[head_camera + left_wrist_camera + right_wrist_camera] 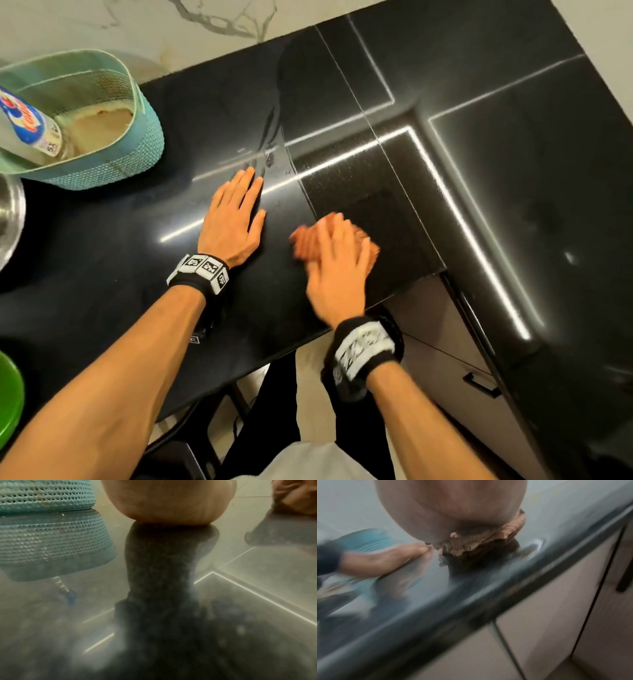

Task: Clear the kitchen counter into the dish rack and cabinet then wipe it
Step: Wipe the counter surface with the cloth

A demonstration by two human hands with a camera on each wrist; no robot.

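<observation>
Hands apart on black counter (113, 246); left hand (233, 219) flat, fingers straight; right hand (337, 270) presses orange cloth (305, 241), blurred, at 4 o'clock of left; teal basket (137, 150) at 10 o'clock.

Home kitchen. Evidence: glossy black stone counter (376, 85) with a seam and L-shaped corner, mirroring ceiling strip lights; white marble-look wall tile (171, 27) behind it. Teal perforated basket (113, 161) on the counter holds a labelled bottle (30, 126). Steel bowl rim (10, 219) at left edge, green plastic dish (8, 397) below it. Beige base cabinet (455, 342) under the counter, with a black bar handle (481, 385). Light floor tiles (308, 387) below.
</observation>
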